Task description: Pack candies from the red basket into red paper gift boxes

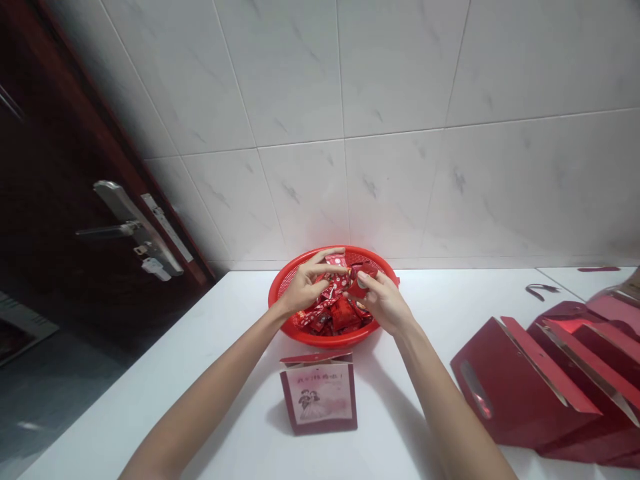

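A red plastic basket point(327, 342) stands against the wall, holding several red candies point(345, 313) in shiny wrappers. Over its left side reaches my left hand point(305, 285), fingers stretched out and apart above a polka-dot packet point(336, 259); I see nothing gripped in it. My right hand point(386, 300), above the basket's right side, pinches a red wrapped candy point(357, 288) between thumb and fingers. Left fingertips come close to this candy; whether they touch is unclear. In front of the basket, a small red gift box point(323, 397) with a printed couple stands upright, its top flaps partly raised.
Several dark red gift boxes point(515, 387) stand grouped on the right of the white table point(240, 427). A short dark cord point(543, 289) lies behind them. Marbled wall tiles point(390, 193) rise at the back. A dark door point(65, 167) with a metal handle is at left.
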Available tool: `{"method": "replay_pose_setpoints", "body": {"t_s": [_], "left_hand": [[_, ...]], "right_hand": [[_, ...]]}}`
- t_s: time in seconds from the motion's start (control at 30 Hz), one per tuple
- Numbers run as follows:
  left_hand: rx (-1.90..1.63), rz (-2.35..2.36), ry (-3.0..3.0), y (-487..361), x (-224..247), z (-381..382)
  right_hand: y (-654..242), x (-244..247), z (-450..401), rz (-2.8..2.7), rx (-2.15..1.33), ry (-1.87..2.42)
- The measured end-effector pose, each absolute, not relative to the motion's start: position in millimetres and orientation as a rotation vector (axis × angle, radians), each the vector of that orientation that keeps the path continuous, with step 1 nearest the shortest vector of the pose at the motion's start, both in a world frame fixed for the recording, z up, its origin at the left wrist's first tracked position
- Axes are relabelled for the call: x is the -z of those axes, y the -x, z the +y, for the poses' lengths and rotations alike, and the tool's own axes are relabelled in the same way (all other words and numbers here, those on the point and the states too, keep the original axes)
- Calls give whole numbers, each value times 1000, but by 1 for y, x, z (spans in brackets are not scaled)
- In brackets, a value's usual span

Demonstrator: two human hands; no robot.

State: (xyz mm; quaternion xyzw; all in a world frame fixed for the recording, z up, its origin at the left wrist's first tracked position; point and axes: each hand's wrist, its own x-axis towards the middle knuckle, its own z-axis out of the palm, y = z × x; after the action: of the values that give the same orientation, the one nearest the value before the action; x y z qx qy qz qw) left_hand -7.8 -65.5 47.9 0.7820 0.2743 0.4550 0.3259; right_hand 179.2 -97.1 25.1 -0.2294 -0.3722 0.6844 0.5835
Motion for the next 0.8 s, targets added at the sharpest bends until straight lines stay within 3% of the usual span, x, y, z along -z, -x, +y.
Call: {"method": "replay_pose_setpoints", "body": {"t_s": [0.23, 0.6, 0.8], "left_hand": [[-1251, 842, -1622, 0, -48, -71], [-1116, 938, -1752, 0, -49, -67], [-990, 884, -1730, -3, -60, -53]], "right_hand": [[-179, -17, -92, -913, -1473, 588], [-179, -16, -92, -1016, -1300, 720], [-179, -17, -95, -1048, -1383, 647]]}}
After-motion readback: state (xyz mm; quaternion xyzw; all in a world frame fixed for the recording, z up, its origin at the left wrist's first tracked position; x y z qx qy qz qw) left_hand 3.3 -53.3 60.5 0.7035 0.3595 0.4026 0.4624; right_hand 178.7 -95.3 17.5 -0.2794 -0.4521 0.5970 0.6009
